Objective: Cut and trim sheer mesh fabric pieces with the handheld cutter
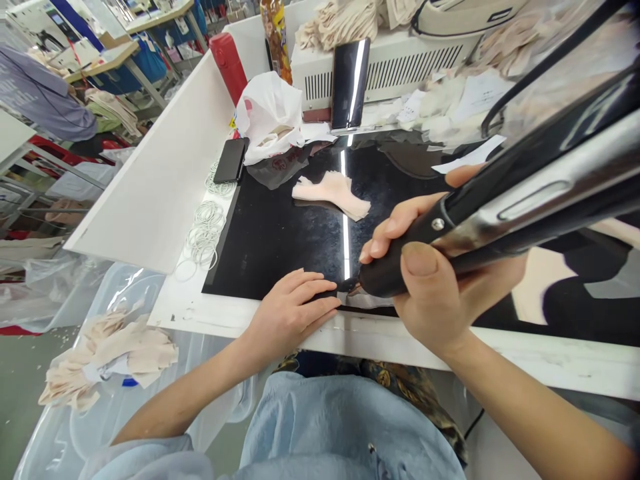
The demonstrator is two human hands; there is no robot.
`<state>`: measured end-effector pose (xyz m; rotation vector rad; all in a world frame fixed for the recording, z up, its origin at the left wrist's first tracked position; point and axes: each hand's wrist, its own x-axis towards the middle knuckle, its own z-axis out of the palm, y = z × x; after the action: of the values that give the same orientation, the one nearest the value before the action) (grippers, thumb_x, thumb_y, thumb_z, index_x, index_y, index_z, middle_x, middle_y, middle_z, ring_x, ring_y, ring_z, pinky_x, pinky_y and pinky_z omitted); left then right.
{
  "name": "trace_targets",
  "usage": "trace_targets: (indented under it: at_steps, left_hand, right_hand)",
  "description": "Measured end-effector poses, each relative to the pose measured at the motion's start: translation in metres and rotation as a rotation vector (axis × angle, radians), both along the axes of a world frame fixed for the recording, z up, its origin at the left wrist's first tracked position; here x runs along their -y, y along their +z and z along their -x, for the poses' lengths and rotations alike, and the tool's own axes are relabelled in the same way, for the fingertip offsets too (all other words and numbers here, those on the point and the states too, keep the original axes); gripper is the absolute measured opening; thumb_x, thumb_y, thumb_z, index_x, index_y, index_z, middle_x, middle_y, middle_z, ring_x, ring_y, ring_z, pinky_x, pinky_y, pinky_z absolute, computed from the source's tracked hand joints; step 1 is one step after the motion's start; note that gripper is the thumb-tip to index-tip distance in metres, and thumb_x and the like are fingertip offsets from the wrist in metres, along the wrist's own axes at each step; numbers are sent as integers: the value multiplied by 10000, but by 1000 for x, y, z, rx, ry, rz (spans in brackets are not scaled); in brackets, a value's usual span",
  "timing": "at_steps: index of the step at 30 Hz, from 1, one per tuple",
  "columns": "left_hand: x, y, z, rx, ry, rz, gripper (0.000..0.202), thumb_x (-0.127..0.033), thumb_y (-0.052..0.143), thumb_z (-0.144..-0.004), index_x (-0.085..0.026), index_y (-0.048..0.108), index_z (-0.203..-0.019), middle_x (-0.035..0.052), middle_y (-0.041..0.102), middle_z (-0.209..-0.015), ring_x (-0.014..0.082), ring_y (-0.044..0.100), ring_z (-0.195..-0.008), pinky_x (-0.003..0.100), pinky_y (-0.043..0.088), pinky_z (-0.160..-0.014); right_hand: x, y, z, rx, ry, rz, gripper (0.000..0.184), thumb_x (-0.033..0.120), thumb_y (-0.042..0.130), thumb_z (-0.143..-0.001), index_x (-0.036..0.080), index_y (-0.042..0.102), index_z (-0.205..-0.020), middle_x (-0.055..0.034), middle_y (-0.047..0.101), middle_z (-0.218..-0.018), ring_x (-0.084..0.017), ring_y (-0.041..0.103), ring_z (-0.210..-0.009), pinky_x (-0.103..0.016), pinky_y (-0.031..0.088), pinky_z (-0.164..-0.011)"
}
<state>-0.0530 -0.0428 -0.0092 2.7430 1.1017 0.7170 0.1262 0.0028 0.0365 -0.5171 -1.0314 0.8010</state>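
Tool [525, 200], L hand [293, 310] at mat [280, 233] edge

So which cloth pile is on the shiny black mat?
The cloth pile ahead of the left hand; the others lie in the clear bin and atop the white machine.

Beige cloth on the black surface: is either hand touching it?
No, the beige cloth lies apart, beyond the flat left hand and the right hand gripping a black handle.

Glossy black-and-silver tool [520, 200], tip slanted down
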Motion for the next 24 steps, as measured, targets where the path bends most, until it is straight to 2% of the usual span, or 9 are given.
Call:
trace_targets:
  at_steps: [5, 8, 15, 19, 24]
  left_hand:
    - [3, -4, 2, -6, 4, -28, 179, -245, 633, -972, -235, 731, -1122, 38, 748, -1174, 194, 673, -1160, 428, 496, -1106]
    - [3, -5, 2, -29, 0, -35, 198, -244, 628, -974, -243, 725, -1147, 39, 742, -1193, 189, 668, -1173, 423, 486, -1118]
    - [2, -4, 0, -28, 9, -38, 183, -244, 622, -977, -231, 727, -1127, 39, 743, -1198, 193, 662, -1186, 426, 476, -1129]
    - [1, -3, 2, -16, 12, -30, 174, -240, 629, -972, -230, 730, -1113, 33, 744, -1191, 196, 665, -1178, 424, 478, -1128]
    - [-1, 0, 1, 6, 4, -3, 192, -256, 608, -985, -209, 719, -1135, 49, 739, -1193, 192, 659, -1180, 420, 474, -1132]
  right_hand:
    - [-1, 2, 2, 13, 1, -20, 357, 309, 809, -778, 291, 551, -1025, 43, 646, -786, -113, 612, -553, -302, 570, -476]
    - [0, 4, 3, 23, -9, -10, 397, 348, 819, -766, 290, 561, -1063, 49, 631, -767, -117, 597, -536, -309, 551, -450]
    - [1, 0, -6, 52, 58, -48, 412, 333, 814, -772, 299, 619, -1134, 49, 637, -768, -111, 585, -536, -301, 524, -431]
    - [1, -1, -8, 46, 55, -39, 439, 370, 835, -738, 325, 631, -1124, 56, 653, -764, -103, 567, -483, -278, 532, -383]
    - [-1, -2, -7, 69, 20, -73, 424, 383, 825, -745, 356, 664, -1137, 43, 641, -794, -105, 577, -507, -295, 586, -429]
